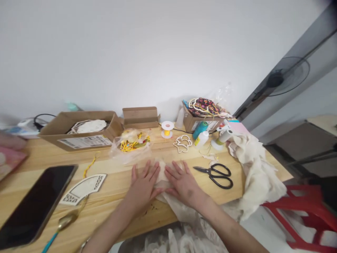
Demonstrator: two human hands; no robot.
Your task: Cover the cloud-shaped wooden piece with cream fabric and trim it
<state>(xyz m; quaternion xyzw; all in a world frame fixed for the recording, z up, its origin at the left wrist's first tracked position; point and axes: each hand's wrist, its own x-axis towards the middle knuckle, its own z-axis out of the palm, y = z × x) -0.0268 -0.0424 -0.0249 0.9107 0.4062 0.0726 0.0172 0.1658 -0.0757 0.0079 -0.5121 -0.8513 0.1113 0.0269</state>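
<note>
Now, open and flat, left hand [144, 186] and right hand [183, 183] pin cloth [161, 171] at the table's [116, 200] near edge; its overhang may drag it off.

— How many cardboard boxes on the bench [105, 203]?
— Three: the wide box [79, 131], the small box [140, 117], the far box [196, 123].
— Thread spools?
— Three: yellow spool [167, 129], teal spool [199, 130], white cone [222, 137].
— Wooden cutouts?
— Two, the fan cutout [84, 188] and the looped cutout [182, 143].
— Scissors, phones?
— One pair of scissors [216, 174], one phone [34, 203]. Also one white bottle [202, 139] and one plastic bag [131, 144].
— Cloths?
— The pale cloth [162, 172] and the heap [252, 175]: two, though possibly one piece; I cannot see where they meet.
</note>
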